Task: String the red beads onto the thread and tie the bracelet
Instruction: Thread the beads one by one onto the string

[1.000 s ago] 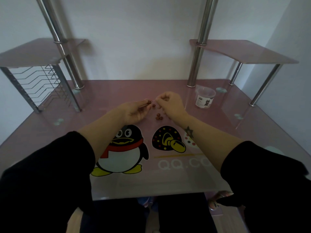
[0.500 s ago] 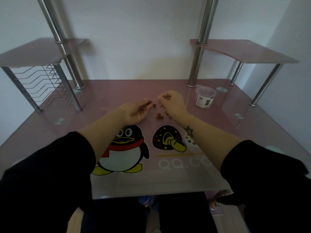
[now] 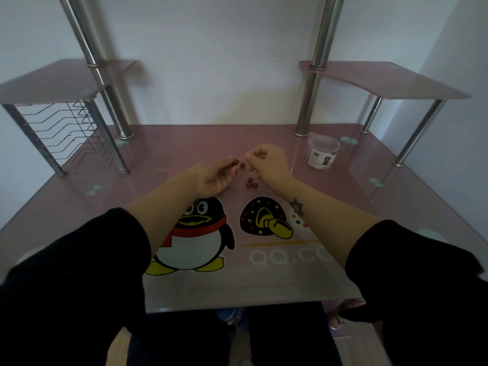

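a red bead (image 3: 234, 161) is pinched in the grip of the left hand (image 3: 214, 178), just above the pink tabletop (image 3: 184, 143); the thread is too fine to make out, though the right hand (image 3: 266, 162) holds a narrow pinch, likely on its end; a second bead (image 3: 242, 165) shows between the hands, and loose beads (image 3: 250, 183) lie near below them; a plastic cup (image 3: 323, 153) stands well apart; threading should go best with the strand taut, the bead's hole square to it, and small, slow moves.
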{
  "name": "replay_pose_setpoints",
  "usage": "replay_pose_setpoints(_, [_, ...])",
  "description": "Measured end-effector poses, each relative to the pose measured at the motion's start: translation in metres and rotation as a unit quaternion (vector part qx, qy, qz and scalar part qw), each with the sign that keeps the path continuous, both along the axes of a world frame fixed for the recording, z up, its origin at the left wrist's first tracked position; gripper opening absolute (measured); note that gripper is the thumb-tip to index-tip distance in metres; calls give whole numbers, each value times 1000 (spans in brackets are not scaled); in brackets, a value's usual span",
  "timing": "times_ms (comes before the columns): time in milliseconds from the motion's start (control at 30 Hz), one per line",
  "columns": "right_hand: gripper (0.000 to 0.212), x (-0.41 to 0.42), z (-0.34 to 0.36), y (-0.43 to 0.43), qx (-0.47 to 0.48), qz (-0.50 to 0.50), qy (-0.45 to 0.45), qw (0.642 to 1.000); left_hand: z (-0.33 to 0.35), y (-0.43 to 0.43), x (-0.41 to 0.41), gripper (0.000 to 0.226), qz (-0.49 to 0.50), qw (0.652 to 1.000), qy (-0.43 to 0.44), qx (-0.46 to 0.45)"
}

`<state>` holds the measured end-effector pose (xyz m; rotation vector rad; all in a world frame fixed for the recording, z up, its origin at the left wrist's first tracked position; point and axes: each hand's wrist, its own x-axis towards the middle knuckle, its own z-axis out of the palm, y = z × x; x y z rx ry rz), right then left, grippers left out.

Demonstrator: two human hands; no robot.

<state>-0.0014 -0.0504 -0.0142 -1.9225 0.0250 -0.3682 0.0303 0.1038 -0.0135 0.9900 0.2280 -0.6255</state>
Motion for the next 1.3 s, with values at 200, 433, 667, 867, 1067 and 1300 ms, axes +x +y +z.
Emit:
replay_pose_setpoints(200, [8, 2, -4, 1, -12, 18, 2, 1000, 0, -1, -2, 13, -1, 1000, -2, -1])
replay_pose_setpoints(433, [11, 4, -7, 1, -33, 37, -3, 999, 1, -2, -4, 12, -9, 1000, -1, -4])
replay_pose_setpoints(667, [10, 2, -5, 0, -25, 58, 11, 998, 0, 0, -3, 9, 4, 1000, 0, 2])
replay_pose_setpoints(867, [18, 0, -3, 3, -15, 90, 33, 995, 2, -1, -5, 17, 3, 999, -5, 31])
replay_pose_setpoints(1067, [6, 2, -3, 2, -66, 79, 51, 993, 4, 2, 2, 25, 21, 984, -89, 155])
replay_pose_setpoints(1300, [33, 0, 3, 8, 26, 132, 116, 984, 20, 2, 7, 15, -27, 980, -137, 145])
